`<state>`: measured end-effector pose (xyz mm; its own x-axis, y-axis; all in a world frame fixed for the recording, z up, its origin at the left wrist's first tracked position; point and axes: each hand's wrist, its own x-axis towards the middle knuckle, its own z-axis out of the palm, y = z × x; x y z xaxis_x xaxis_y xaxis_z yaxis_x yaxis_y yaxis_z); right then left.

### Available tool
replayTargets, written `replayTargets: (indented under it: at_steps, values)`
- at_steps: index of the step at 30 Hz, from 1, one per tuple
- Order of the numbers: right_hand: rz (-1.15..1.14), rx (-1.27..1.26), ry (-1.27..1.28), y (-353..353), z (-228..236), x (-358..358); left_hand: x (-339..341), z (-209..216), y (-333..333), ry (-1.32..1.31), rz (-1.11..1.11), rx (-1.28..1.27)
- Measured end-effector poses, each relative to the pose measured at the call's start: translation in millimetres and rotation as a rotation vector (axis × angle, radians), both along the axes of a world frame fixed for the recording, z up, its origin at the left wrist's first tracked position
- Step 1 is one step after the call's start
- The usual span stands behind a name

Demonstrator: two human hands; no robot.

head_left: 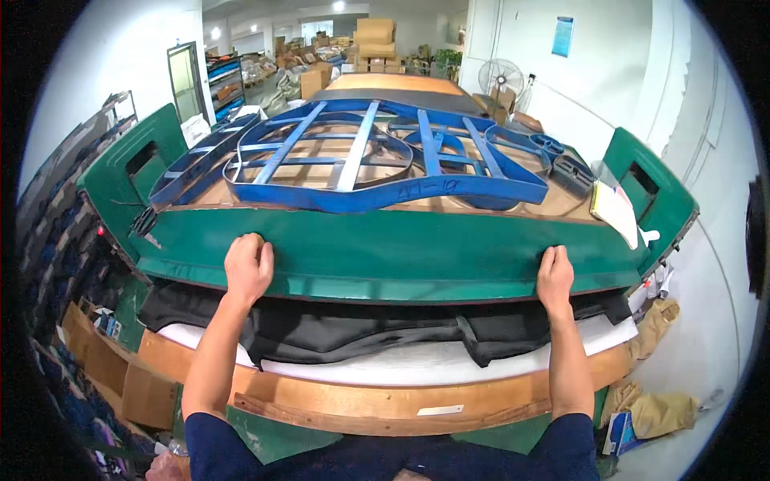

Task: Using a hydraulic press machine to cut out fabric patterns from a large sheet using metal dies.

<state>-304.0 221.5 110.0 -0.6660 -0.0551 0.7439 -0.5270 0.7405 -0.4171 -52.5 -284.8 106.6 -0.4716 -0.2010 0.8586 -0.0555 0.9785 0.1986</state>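
My left hand point(249, 268) is closed, its curled fingers up against the green metal beam point(401, 244) of a large machine. At the beam's right part is my right hand point(555, 276), also closed with its fingertips together. Whatever either hand may hold is hidden. Below the beam and between my forearms lies a rumpled black fabric sheet point(345, 329). Its front edge hangs unevenly over a white board point(385, 373). On top of the machine, beyond my hands, rest large blue cutting dies point(393, 196) with cross bars.
A curved wooden table edge point(321, 401) runs in front of me. Green side housings point(654, 192) rise at both ends of the beam. Papers point(613, 210) lie at the right. A cardboard box point(120, 385) and stacked fabric point(56, 264) stand left; brown sacks point(662, 413) lie right.
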Motion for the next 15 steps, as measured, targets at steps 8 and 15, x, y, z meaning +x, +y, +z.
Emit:
replayTargets:
  at_steps: [8,15]
  values:
    - [0.014,-0.012,0.025,5,-5,-9,-5,6,5,-0.126,0.014,0.024]
    - [0.084,-0.101,-0.12,10,5,2,11,18,10,-0.327,0.001,0.155]
